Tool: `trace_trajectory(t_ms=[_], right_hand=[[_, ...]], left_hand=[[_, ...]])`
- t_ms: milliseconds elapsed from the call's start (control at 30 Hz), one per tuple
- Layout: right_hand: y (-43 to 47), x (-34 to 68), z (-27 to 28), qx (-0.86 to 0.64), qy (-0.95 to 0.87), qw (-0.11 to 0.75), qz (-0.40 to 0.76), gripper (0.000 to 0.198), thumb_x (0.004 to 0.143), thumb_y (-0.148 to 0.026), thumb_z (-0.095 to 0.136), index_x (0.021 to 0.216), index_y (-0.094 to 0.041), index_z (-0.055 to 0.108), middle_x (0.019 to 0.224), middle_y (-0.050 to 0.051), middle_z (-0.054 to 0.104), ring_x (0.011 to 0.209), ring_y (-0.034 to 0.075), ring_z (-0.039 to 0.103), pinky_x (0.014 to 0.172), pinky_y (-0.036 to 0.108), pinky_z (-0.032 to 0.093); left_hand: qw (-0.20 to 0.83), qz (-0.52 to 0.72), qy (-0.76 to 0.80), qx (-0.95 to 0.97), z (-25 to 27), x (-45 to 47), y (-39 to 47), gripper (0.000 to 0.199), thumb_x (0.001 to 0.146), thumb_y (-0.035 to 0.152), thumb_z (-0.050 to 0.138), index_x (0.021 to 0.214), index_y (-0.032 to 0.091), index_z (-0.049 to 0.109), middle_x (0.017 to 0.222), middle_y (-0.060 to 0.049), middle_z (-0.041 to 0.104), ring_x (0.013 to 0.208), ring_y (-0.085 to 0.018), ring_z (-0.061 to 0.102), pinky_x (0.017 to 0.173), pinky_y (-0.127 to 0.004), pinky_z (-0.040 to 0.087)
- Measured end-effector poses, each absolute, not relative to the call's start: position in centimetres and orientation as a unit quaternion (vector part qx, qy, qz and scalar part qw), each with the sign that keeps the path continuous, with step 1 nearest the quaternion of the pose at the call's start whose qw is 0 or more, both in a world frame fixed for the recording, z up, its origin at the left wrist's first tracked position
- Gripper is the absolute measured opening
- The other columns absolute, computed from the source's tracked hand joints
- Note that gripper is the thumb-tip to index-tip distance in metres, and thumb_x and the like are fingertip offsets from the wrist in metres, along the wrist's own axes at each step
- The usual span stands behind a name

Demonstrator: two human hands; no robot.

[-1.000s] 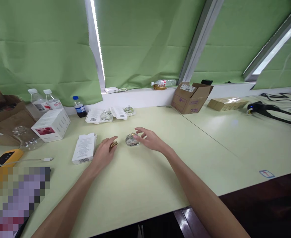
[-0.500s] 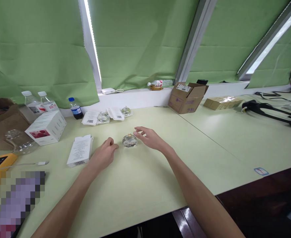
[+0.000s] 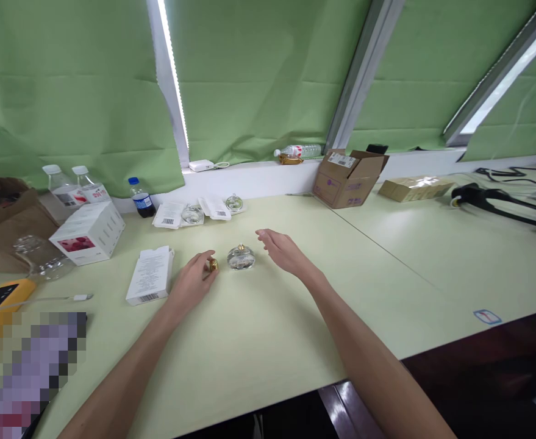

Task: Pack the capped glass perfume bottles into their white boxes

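Note:
A round clear glass perfume bottle [image 3: 241,258] stands upright on the table, its gold spray top bare. To its left, my left hand [image 3: 193,277] is closed on a small gold perfume cap [image 3: 213,265], held between thumb and fingers close to the tabletop. My right hand [image 3: 283,250] hovers to the right of the bottle, apart from it, with fingers stretched out and nothing in them. Just left of my left hand lies a white printed carton [image 3: 150,275], its top flap open.
Behind are two opened packs with round bottles [image 3: 191,214] [image 3: 233,203], a dark drink bottle [image 3: 142,198] and a white box [image 3: 88,233]. A cardboard box [image 3: 347,180], a gold box [image 3: 414,189] and a black frame [image 3: 508,204] sit at the right. A yellow device [image 3: 9,296] lies left.
My right hand has drawn away from the bottle's top, to the right. The gold cap now shows in my left hand, which has turned slightly. The view has shifted a little.

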State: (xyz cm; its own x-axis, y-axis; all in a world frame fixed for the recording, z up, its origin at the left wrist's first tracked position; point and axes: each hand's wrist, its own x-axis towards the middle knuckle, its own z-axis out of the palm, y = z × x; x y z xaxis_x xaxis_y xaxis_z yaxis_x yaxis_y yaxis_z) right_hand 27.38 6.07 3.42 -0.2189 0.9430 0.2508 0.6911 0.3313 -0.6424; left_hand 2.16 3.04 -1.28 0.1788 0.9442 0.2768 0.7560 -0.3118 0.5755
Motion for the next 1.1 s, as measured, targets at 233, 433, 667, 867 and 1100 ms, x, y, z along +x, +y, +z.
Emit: trace_trajectory(t_ms=[233, 433, 667, 867, 1100], right_hand=[[6.7, 27.9, 2.3, -0.596, -0.747, 0.256, 0.146, 0.033, 0.090, -0.041, 0.043, 0.109, -0.022, 0.062, 0.099, 0.006, 0.069, 0.088, 0.022, 0.062, 0.071, 0.030, 0.044], [6.8, 27.9, 2.1, -0.603, -0.749, 0.242, 0.135, 0.033, 0.089, -0.041, 0.044, 0.110, -0.023, 0.062, 0.100, 0.005, 0.070, 0.088, 0.020, 0.063, 0.074, 0.029, 0.044], [6.6, 27.8, 2.2, -0.602, -0.758, 0.201, 0.150, 0.029, 0.089, -0.038, 0.045, 0.104, -0.022, 0.064, 0.095, 0.006, 0.070, 0.087, 0.019, 0.063, 0.071, 0.025, 0.041], [5.9, 27.6, 3.0, -0.616, -0.759, 0.161, 0.138, 0.030, 0.088, -0.036, 0.046, 0.073, -0.019, 0.065, 0.076, 0.007, 0.067, 0.072, 0.018, 0.060, 0.059, 0.025, 0.035], [5.4, 27.5, 3.5, -0.604, -0.764, 0.097, 0.203, 0.035, 0.087, -0.037, 0.045, 0.060, -0.019, 0.056, 0.063, 0.003, 0.059, 0.048, 0.010, 0.044, 0.048, 0.025, 0.025]], left_hand=[[0.161, 0.346, 0.557, 0.737, 0.0, 2.2, 2.5, 0.024, 0.087, 0.035, 0.047, 0.105, 0.025, 0.060, 0.104, -0.002, 0.065, 0.093, -0.018, 0.060, 0.083, -0.031, 0.047], [0.111, 0.385, 0.579, 0.710, 0.4, 1.5, 2.4, 0.024, 0.086, 0.036, 0.049, 0.104, 0.024, 0.060, 0.104, -0.002, 0.065, 0.091, -0.018, 0.060, 0.082, -0.031, 0.047], [0.091, 0.310, 0.615, 0.719, -0.6, 0.4, 2.6, 0.019, 0.086, 0.035, 0.047, 0.097, 0.026, 0.060, 0.099, -0.001, 0.066, 0.093, -0.021, 0.059, 0.076, -0.032, 0.046], [0.033, 0.311, 0.613, 0.726, -0.3, 0.6, 2.3, 0.031, 0.086, 0.036, 0.048, 0.114, 0.025, 0.054, 0.116, -0.005, 0.059, 0.106, -0.024, 0.056, 0.082, -0.035, 0.045], [0.040, 0.295, 0.594, 0.748, 0.2, 1.9, 1.0, 0.026, 0.090, 0.039, 0.043, 0.106, 0.025, 0.058, 0.096, -0.002, 0.060, 0.078, -0.017, 0.059, 0.067, -0.030, 0.045]])
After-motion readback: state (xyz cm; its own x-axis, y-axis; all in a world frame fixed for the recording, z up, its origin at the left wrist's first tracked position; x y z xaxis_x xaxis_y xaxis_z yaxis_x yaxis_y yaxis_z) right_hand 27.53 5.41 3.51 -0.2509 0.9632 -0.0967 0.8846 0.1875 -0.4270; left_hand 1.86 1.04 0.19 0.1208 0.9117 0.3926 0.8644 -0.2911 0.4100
